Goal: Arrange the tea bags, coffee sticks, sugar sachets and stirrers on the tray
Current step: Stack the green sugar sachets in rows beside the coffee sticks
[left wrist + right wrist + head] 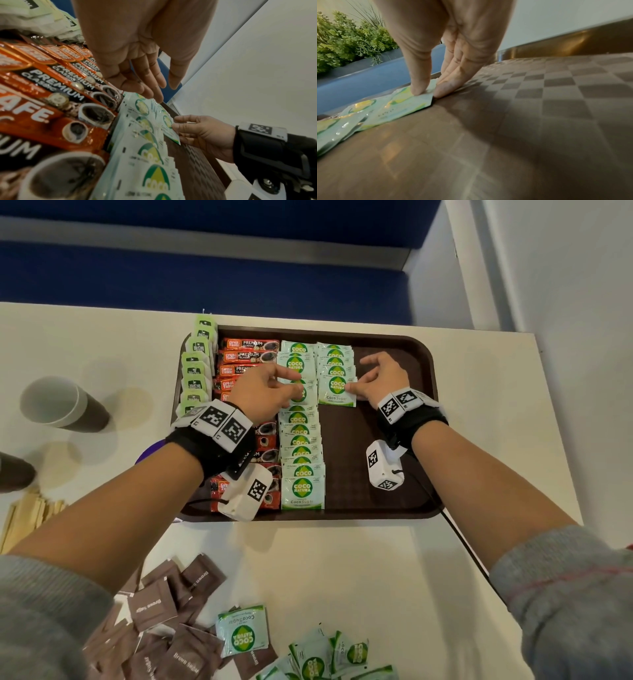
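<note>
A brown tray [376, 440] holds a column of green tea bags [197, 364], a column of red coffee sticks [246, 354] and two columns of green-and-white coco sugar sachets [301, 460]. My right hand [354, 373] pinches the right edge of the nearest sachet [337, 392] of the short second column. The thumb lies on top and a fingertip [441, 92] sits at the sachet's corner on the tray [539, 108]. My left hand [284, 385] hovers over the first sachet column, fingers relaxed and holding nothing [154, 88].
Loose brown sugar sachets [161, 611] and more coco sachets [325, 655] lie on the white table near me. Wooden stirrers [27, 518] and a paper cup [58, 402] are at the left. The tray's right part is bare.
</note>
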{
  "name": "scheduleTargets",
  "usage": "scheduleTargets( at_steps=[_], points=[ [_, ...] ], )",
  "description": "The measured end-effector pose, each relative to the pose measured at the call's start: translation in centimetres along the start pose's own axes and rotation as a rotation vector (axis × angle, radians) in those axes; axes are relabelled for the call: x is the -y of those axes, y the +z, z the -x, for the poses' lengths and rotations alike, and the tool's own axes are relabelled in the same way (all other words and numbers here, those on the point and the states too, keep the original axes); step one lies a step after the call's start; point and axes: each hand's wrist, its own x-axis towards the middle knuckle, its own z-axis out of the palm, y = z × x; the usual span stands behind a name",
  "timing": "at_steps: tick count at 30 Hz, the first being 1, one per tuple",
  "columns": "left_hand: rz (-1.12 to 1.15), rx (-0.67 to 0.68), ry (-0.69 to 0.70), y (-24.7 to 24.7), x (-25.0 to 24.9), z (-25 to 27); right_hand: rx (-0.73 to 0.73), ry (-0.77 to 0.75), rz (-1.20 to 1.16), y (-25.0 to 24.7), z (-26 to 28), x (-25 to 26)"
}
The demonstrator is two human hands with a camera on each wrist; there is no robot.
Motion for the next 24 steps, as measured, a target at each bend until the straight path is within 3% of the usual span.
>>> scheduleTargets(
  at_steps=[4,7,9,16,21,24],
  points=[
    [-0.025,0.021,0.004,0.0,0.0,0.7,-0.032,-0.024,0.017,-0.3,0.4,0.1],
    [-0.086,0.057,0.020,0.0,0.2,2.0,-0.098,-0.130,0.074,-0.7,2.3,0.8],
    [-0.145,0.094,0.028,0.1,0.3,3.5,-0.061,-0.219,0.059,-0.6,4.5,1.5],
    [-0.481,0.272,0.036,0.8,1.7,11.5,0.413,-0.356,0.117,0.0,15.2,2.6],
    [-0.728,0.420,0.013,1.6,4.5,17.7,0.708,-0.402,0.446,0.6,21.8,0.7],
    [-0.874,0.436,-0.015,2.3,6.6,20.5,0.785,-0.420,0.598,1.0,25.4,-1.1]
  ],
)
